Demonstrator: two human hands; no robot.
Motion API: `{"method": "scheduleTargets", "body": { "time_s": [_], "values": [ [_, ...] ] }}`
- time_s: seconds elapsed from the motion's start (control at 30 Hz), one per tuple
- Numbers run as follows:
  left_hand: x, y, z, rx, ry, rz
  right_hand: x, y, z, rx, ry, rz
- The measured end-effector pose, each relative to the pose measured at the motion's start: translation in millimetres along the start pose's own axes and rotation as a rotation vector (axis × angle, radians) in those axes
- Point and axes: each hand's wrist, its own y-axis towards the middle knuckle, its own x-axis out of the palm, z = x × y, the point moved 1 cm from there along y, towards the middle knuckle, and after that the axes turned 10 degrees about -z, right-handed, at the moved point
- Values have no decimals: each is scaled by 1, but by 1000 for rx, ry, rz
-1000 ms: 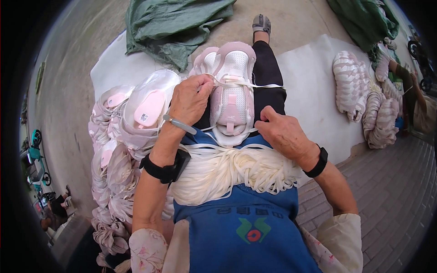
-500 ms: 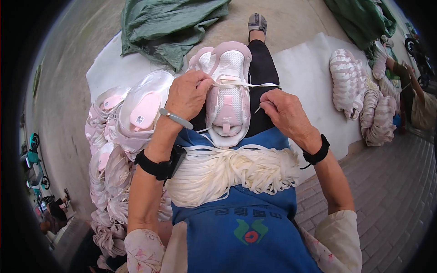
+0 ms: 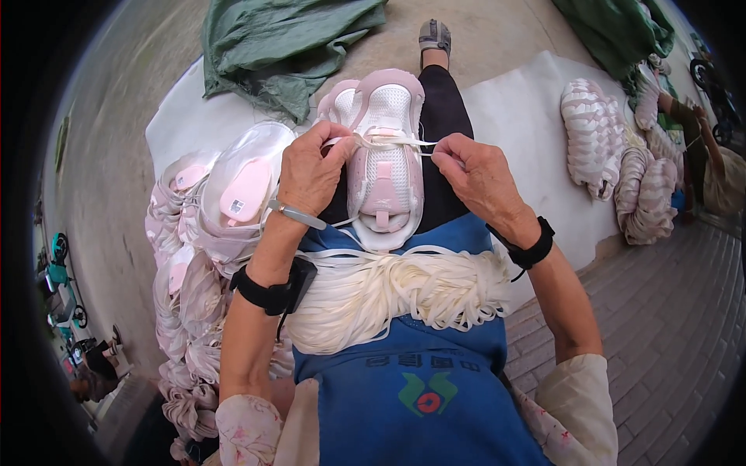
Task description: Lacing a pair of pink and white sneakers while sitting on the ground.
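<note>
A pink and white sneaker upper (image 3: 388, 175) lies on my lap, its tongue spread toward me. Across its lacing holes runs a cream shoelace (image 3: 388, 140). On the upper's left side, my left hand (image 3: 315, 167) is closed, pinching the lace between thumb and forefinger. My right hand (image 3: 475, 175) is just off its right edge, closed in a pinch on the lace's other side. Nearer my body, a thick bundle of cream laces (image 3: 396, 295) rests over my blue apron (image 3: 420, 419).
To my left are several more pink and white uppers (image 3: 194, 295), one with a pink insole-like pad. Stacked uppers (image 3: 594, 140) lie on white sheeting (image 3: 513, 116) at the right. Green tarpaulin (image 3: 272, 54) lies ahead. Another person's arm (image 3: 703, 132) shows at the far right.
My right hand has moved left and slightly up, close to the upper, and now pinches the lace. My left hand has shifted slightly left, with lace between its fingers.
</note>
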Motion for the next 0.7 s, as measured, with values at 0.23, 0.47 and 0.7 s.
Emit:
{"method": "scheduleTargets", "body": {
  "time_s": [0.23, 0.47, 0.7],
  "values": [
    [6, -12, 10, 350, 459, 170, 8, 11, -1, -84, 85, 79],
    [22, -28, 26, 359, 801, 151, 7, 9, 3, -93, 12, 31],
    [29, -22, 22, 225, 817, 57, 10, 16, 3, -124, 5, 29]
  ]
}}
